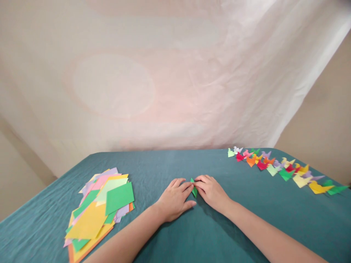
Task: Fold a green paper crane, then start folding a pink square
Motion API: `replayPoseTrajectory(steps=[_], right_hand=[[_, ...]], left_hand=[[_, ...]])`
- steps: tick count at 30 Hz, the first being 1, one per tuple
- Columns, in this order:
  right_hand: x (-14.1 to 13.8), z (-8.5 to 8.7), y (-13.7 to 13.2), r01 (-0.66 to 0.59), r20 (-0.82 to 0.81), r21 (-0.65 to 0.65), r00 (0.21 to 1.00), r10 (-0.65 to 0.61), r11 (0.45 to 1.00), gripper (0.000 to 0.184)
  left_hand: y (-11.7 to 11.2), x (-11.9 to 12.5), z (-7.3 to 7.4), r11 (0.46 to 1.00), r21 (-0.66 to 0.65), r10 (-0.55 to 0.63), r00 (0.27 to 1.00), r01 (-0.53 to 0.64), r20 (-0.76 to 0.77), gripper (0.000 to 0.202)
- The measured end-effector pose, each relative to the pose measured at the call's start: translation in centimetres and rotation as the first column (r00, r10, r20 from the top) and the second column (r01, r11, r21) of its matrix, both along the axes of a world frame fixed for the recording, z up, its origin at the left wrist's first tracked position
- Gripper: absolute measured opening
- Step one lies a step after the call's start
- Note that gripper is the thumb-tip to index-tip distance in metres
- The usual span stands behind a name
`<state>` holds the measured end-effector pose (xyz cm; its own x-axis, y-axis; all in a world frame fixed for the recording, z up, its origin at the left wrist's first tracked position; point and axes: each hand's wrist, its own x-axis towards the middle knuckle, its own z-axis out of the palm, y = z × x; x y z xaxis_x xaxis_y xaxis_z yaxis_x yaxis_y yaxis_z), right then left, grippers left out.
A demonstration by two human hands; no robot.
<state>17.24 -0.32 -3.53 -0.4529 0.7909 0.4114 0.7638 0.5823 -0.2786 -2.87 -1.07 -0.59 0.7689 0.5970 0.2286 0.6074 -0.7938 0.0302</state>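
Note:
A small green folded paper (pixel 194 191), narrow and pointed at both ends, lies on the table between my hands. My left hand (pixel 175 200) is over its left side, fingers stretched out and a fingertip touching the paper; the thumb is held apart, near the lower tip. From the right, my right hand (pixel 212 190) grips the paper's edge with bent fingers and thumb close together. Fingertips cover the middle of the paper, so its exact folds are partly hidden.
Left of my arm, a loose pile of coloured paper sheets (pixel 120 197) spreads over the teal tablecloth (pixel 164 164). Rows of small folded paper birds (pixel 272 169) in several colours stand along the right far edge. A pale cloth sheet (pixel 175 84) hangs behind the table.

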Motion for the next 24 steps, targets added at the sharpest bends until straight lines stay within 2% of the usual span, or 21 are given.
replayPoseTrajectory(steps=[13,18,24], right_hand=[[0.9,1.2,-0.2,-0.102,0.097,-0.06,0.989,0.107,0.993,0.032],[0.6,1.5,-0.5,-0.082,0.175,-0.07,0.98,0.093,0.994,0.042],[0.0,1.6,-0.4,-0.037,0.258,-0.039,0.965,0.045,0.999,0.036]], left_hand=[[-0.2,-0.2,0.4,0.999,-0.01,-0.038,0.999,0.038,-0.011,0.047],[-0.1,-0.6,0.2,0.999,-0.032,-0.029,0.999,0.029,-0.016,0.048],[-0.2,-0.6,0.6,0.999,-0.035,-0.039,0.998,0.038,-0.043,0.051]])
